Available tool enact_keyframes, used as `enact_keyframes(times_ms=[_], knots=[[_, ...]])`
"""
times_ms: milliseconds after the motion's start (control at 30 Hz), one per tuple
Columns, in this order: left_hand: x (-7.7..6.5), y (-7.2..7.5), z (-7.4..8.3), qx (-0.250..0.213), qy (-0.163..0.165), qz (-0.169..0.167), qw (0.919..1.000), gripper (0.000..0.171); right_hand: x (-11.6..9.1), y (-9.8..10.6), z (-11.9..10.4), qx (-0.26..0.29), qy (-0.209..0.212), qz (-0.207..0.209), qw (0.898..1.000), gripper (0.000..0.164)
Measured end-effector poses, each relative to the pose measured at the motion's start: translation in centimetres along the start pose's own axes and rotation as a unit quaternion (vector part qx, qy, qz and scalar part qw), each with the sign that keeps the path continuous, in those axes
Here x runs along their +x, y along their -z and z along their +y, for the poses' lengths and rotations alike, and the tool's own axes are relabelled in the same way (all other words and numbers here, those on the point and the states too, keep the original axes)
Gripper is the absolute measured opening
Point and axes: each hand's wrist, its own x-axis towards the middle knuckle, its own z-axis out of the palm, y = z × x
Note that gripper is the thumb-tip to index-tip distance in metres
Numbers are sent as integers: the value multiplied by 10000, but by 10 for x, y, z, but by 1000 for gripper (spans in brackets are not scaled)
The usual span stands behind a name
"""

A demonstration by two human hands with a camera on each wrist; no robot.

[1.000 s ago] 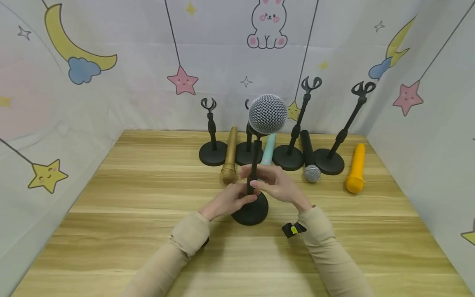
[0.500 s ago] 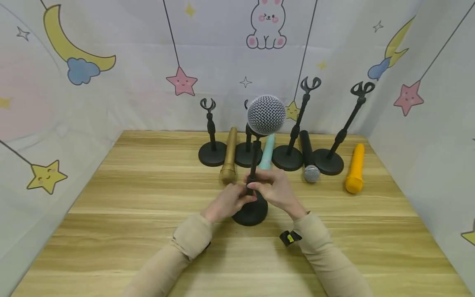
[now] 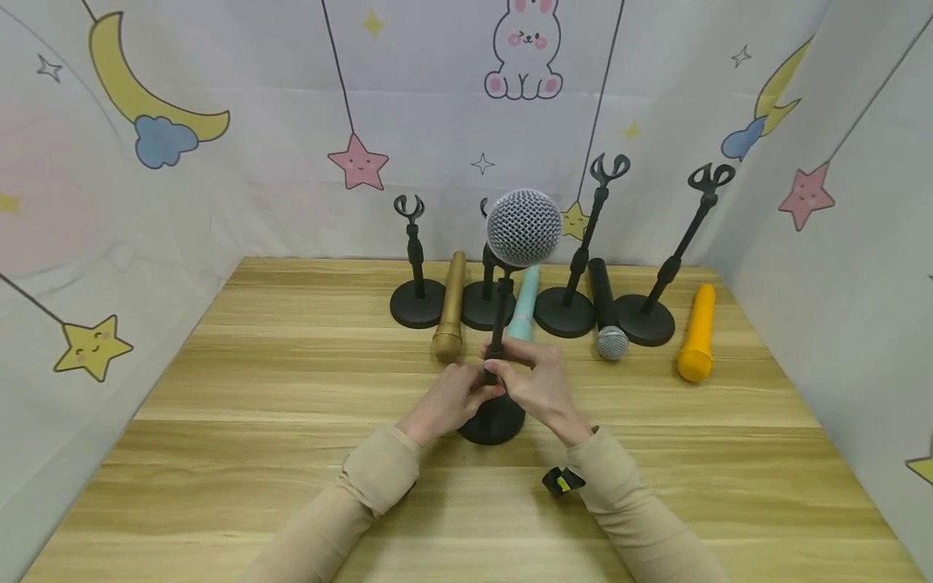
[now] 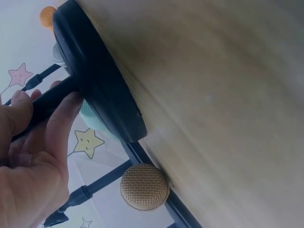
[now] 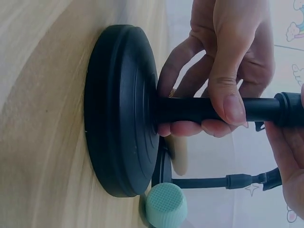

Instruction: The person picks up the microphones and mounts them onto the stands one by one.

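A black desktop microphone stand (image 3: 492, 425) stands upright on the table, a microphone with a silver mesh head (image 3: 524, 227) at its top. Around the lower pole, just above the round base, my left hand (image 3: 446, 403) grips with thumb and fingers, as the right wrist view also shows. My right hand (image 3: 541, 390) pinches the collar (image 5: 289, 109) halfway up the pole, directly above the left hand. Only part of the right hand's fingers shows at the edge of the right wrist view. The microphone's body is hidden behind its head in the head view.
Behind stand several black stands with unfilled clips, such as the leftmost stand (image 3: 418, 304) and the rightmost stand (image 3: 645, 319). Between and beside them lie a gold microphone (image 3: 453, 308), a mint microphone (image 3: 524, 306), a black microphone (image 3: 603, 300) and an orange microphone (image 3: 699, 332). Printed cloth walls surround the table.
The right hand has come slightly down and its fingers have closed onto the pole's collar; its wrist has swung inward. The left hand keeps its grip, and the stand stays in place.
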Motion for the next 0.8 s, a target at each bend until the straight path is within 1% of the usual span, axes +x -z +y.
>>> enact_keyframes(times_ms=[100, 300, 367, 400, 467, 500, 567, 633, 700, 733, 800], knots=[[0, 0, 0, 15, -16, 22, 10000, 17, 0, 0, 1, 68, 8, -28, 10000, 17], [0, 0, 2, -43, -73, 13, 10000, 15, -1, 3, 3, 162, 55, -212, 9996, 20], [-2, 0, 2, -45, -73, -4, 10000, 17, -1, 4, 4, 238, 58, -141, 9996, 20], [-2, 0, 3, -49, -73, -12, 10000, 18, 0, 5, 3, 224, 147, 0, 9996, 20], [-3, 0, 3, -47, -70, -32, 10000, 19, 4, 6, 2, 227, 477, 413, 9977, 21], [-4, -1, 4, -56, -58, -28, 10000, 20, 7, 8, 0, 270, 690, 646, 9952, 22], [-4, -1, 4, -74, -43, 4, 10000, 20, 16, 10, -6, 204, 1268, 1135, 9852, 30], [-4, -1, 5, -101, -10, 37, 9999, 20, 28, 13, -14, 151, 1765, 1439, 9736, 40], [-4, -2, 6, -94, 10, 62, 9999, 19, 40, 16, -22, 218, 2086, 1511, 9660, 50], [-5, -1, 6, -86, 29, 61, 9999, 19, 47, 18, -26, 189, 2195, 1484, 9641, 54], [-6, -1, 7, -49, 17, 30, 10000, 18, 58, 21, -31, 113, 2306, 1336, 9638, 56]])
